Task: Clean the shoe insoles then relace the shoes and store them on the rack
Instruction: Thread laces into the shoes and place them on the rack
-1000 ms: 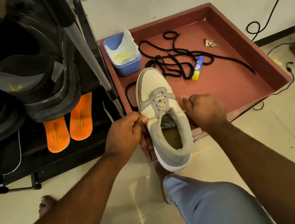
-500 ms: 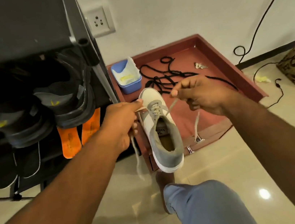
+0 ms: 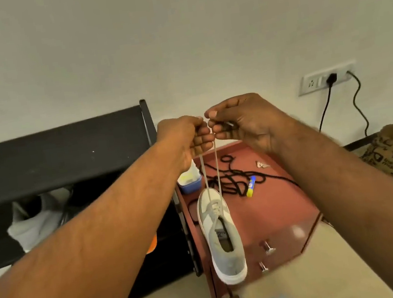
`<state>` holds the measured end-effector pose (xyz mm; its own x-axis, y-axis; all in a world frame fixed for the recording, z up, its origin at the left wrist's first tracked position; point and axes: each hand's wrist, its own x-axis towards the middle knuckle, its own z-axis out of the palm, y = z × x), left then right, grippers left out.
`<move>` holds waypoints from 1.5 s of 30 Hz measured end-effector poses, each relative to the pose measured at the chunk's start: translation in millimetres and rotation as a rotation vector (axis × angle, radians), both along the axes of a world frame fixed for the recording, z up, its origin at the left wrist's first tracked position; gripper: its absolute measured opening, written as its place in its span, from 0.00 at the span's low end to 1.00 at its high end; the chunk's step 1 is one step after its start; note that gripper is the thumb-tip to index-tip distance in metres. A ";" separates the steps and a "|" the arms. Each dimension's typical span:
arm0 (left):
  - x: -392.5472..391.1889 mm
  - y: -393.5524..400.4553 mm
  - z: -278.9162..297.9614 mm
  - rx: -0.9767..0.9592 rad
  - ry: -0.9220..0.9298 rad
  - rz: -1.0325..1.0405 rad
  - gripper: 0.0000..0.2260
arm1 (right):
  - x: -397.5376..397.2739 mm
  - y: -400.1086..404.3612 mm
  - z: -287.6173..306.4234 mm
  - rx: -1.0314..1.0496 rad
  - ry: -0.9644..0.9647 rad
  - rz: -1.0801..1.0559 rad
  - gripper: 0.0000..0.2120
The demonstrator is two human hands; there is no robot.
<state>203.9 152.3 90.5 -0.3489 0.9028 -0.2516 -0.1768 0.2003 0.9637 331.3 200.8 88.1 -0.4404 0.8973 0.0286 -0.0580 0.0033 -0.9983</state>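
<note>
Head view: a person sat before a red tray (image 3: 275, 216) on the floor, beside a black shoe rack (image 3: 54, 153).
Left hand: the left hand (image 3: 183, 138) had its fingers curled, pinching one end of the pale lace (image 3: 204, 173).
Right hand: the right hand (image 3: 244, 121) pinched the other end between thumb and fingertips, close beside the left.
Shoe: the grey-and-white shoe (image 3: 221, 236) lay on the tray's near-left edge, both lace ends pulled up taut.
Done: lower eyelets looked laced.
Left: top eyelets and knot probably remained; a loose black lace (image 3: 232, 179) suggested another shoe unlaced.
Storage: this shoe was not yet on the rack.
Insoles: cleaning state could not be told.
</note>
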 end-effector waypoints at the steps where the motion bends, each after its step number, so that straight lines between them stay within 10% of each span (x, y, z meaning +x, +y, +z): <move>1: 0.7 -2.3 5.2 0.002 0.035 0.000 0.11 | -0.6 -2.1 7.2 0.020 -0.023 0.001 0.03; 10: -3.1 -16.6 18.1 -0.013 0.081 -0.107 0.13 | -9.2 -16.3 30.1 0.179 -0.168 -0.027 0.04; 15: -6.2 -20.0 7.5 0.039 0.039 -0.073 0.14 | 11.3 -3.9 -3.9 -0.268 -0.119 -0.126 0.25; 20: 5.1 -39.7 -15.2 0.125 -0.031 -0.157 0.04 | -7.5 -10.4 -91.4 -0.623 -0.293 0.130 0.20; 27: -16.0 -88.3 -111.9 -0.173 -0.043 -0.577 0.04 | -35.9 18.7 -101.5 -0.408 -0.536 0.124 0.11; 37: -18.0 -11.1 -207.1 -0.292 0.221 -0.199 0.09 | -10.9 -37.4 -135.1 0.488 -1.010 0.084 0.12; 45: -2.4 -5.8 -230.9 -0.362 0.334 -0.243 0.11 | 9.3 -77.4 -269.4 0.001 -0.652 -0.070 0.13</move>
<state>201.5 146.5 -140.5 -0.2556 0.8436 -0.4723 0.2197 0.5264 0.8214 340.6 123.4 -181.3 -0.3087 0.9245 -0.2238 0.5591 -0.0140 -0.8290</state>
